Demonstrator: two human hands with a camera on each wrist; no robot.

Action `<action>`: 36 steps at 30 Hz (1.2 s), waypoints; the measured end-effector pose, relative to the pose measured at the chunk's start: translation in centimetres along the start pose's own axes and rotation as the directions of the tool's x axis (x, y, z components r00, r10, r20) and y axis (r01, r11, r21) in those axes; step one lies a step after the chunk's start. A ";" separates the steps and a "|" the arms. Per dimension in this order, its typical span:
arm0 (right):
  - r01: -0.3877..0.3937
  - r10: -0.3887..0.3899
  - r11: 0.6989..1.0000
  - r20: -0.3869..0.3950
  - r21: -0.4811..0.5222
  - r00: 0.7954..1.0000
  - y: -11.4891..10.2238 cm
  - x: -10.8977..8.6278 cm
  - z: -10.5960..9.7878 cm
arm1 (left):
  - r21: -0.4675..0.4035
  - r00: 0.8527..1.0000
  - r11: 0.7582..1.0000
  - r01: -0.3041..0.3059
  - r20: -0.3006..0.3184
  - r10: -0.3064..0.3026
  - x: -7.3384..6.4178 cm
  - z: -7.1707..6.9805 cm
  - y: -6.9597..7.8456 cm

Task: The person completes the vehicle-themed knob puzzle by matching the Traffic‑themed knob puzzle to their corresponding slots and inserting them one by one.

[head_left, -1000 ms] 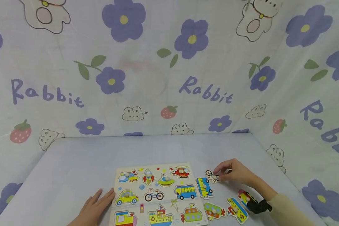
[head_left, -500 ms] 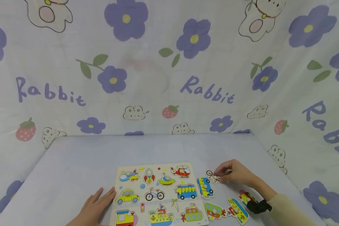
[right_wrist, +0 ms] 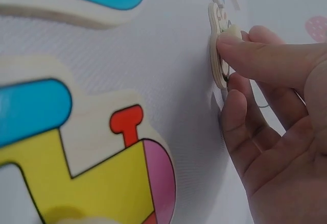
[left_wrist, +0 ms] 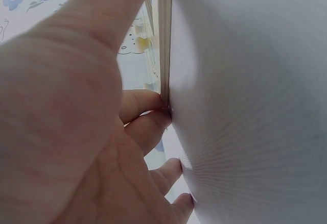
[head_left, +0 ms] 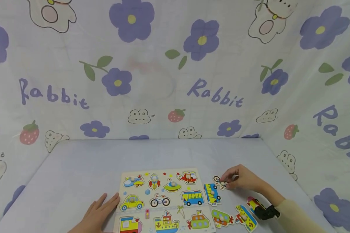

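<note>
In the head view, a wooden vehicle puzzle board (head_left: 160, 214) lies on the table. My left hand (head_left: 97, 212) rests flat beside it, fingertips at its left edge; the left wrist view has those fingers against the board's side (left_wrist: 164, 45). Right of the board, my right hand (head_left: 245, 179) pinches the knob of a bicycle puzzle piece (head_left: 216, 178) between thumb and fingers. In the right wrist view this bicycle piece (right_wrist: 215, 55) is seen edge-on, close over the tabletop. A printed bicycle (head_left: 159, 201) without a knob shows in the board's middle row.
Loose pieces lie right of the board: a bus (head_left: 212, 194), a submarine (head_left: 221, 218), a ship (head_left: 246, 218) and a train (head_left: 254, 204), partly behind the black wrist strap (head_left: 265, 213). Knobbed pieces, such as the helicopter (head_left: 187, 177), sit in the board. Patterned cloth walls (head_left: 151, 97) surround the table.
The head view has shifted slightly, moving the scene a little to the right. Both hands and the bicycle piece stay practically in place.
</note>
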State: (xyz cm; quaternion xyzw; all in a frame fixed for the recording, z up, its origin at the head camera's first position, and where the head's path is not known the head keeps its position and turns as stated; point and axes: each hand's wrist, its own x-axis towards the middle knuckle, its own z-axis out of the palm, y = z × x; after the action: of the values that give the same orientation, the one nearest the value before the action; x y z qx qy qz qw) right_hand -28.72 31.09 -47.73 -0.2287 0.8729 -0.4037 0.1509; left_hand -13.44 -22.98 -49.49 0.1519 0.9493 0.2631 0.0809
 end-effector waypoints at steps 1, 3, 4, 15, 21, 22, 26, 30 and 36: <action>-0.004 0.004 1.000 0.003 0.004 1.000 0.0 0.0 0.0 | 0.000 1.000 1.000 0.004 0.001 -0.004 0.0 0.0 0.1; -0.011 0.011 1.000 0.008 0.015 1.000 -0.2 0.0 0.0 | -0.003 1.000 1.000 0.011 0.004 -0.011 0.0 -0.1 0.2; -0.014 0.014 1.000 0.010 0.019 1.000 -0.2 0.1 0.0 | -0.006 1.000 1.000 0.012 0.006 -0.012 0.0 -0.2 0.3; 0.052 -0.054 0.998 0.040 0.047 0.998 -0.2 0.5 0.1 | 0.002 1.000 1.000 0.018 0.015 -0.018 0.0 -0.2 0.3; 0.075 -0.076 0.997 0.053 0.027 0.996 -0.4 0.6 -0.1 | -0.003 1.000 1.000 -0.012 0.007 0.012 0.0 -0.3 0.1; 0.072 -0.073 0.997 0.053 0.027 0.996 -0.5 0.5 -0.1 | -0.006 1.000 1.000 -0.013 0.007 0.013 0.0 -0.3 0.1; 0.054 -0.056 0.998 0.052 0.031 0.997 -0.6 0.4 -0.2 | -0.017 1.000 1.000 0.003 0.016 -0.003 0.0 -0.3 0.1; 0.047 -0.049 0.998 0.044 0.040 0.998 -0.5 0.2 -0.2 | -0.007 1.000 1.000 0.001 0.012 -0.001 0.1 -0.2 0.0; 0.051 -0.052 0.998 0.034 0.023 0.998 -0.3 0.2 -0.4 | -0.009 1.000 1.000 -0.022 -0.008 0.022 0.1 -0.1 -0.1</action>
State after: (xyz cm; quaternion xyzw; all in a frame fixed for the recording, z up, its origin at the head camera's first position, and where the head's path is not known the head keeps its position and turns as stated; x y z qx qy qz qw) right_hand -28.94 31.05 -47.24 -0.2563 0.8594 -0.4133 0.1581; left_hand -13.59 -23.09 -49.48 0.1612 0.9466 0.2688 0.0751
